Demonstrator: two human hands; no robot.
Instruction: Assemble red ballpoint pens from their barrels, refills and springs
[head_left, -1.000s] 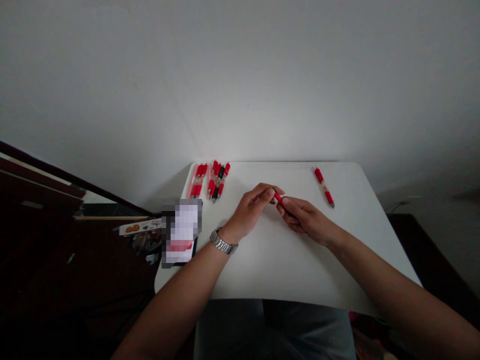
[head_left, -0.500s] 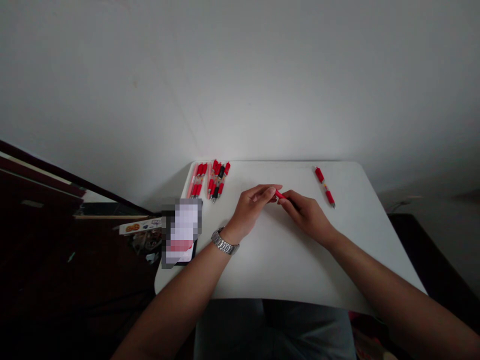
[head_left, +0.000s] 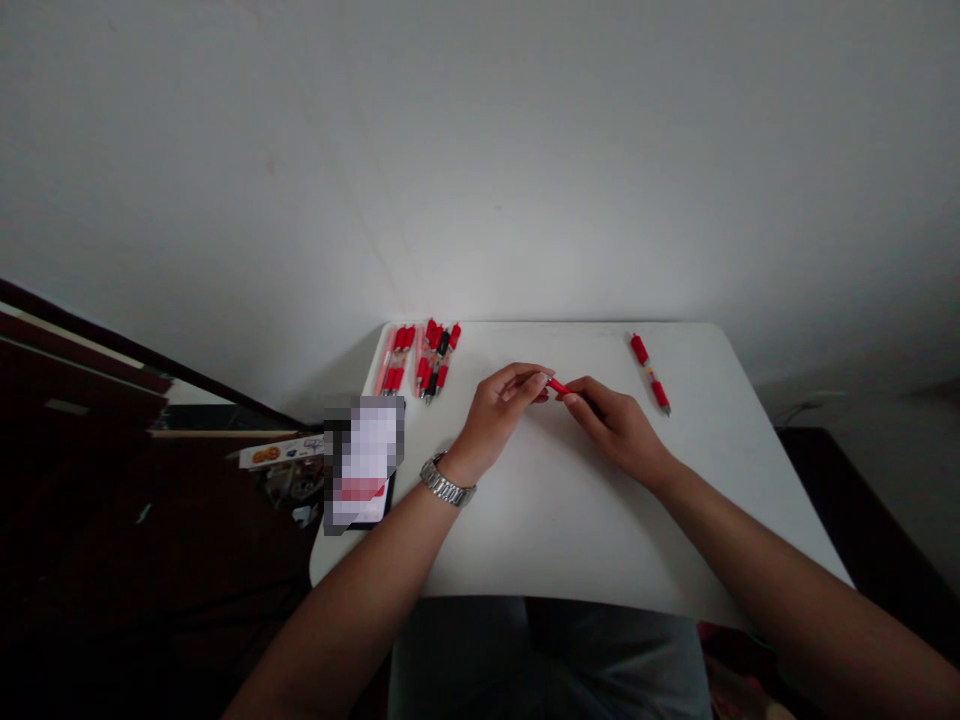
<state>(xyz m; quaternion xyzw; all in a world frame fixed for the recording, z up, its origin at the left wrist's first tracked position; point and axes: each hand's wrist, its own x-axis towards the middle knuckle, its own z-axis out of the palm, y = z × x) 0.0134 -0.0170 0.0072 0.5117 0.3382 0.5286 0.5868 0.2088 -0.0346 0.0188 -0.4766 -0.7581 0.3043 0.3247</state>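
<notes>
Between my hands, above the middle of the white table [head_left: 540, 540], is a red pen [head_left: 559, 387]. My left hand [head_left: 501, 405] pinches its silvery end between thumb and fingers. My right hand [head_left: 616, 425] is closed round the other end, which the fingers hide. Another red pen [head_left: 650, 373] with a clear middle lies to the right, beyond my right hand. At the back left lie several red pens [head_left: 399, 375] side by side, with a black pen [head_left: 437, 362] and some pinkish ones among them.
A phone or tablet [head_left: 371, 515], mostly blurred out, lies at the table's left edge. The grey wall [head_left: 495, 160] rises right behind the table. A patterned strip [head_left: 277, 453] and clutter stand low on the left, beside the table.
My left hand has shifted slightly left and up, and more of the red pen with its silvery end shows between the hands. The pens on the table lie as before.
</notes>
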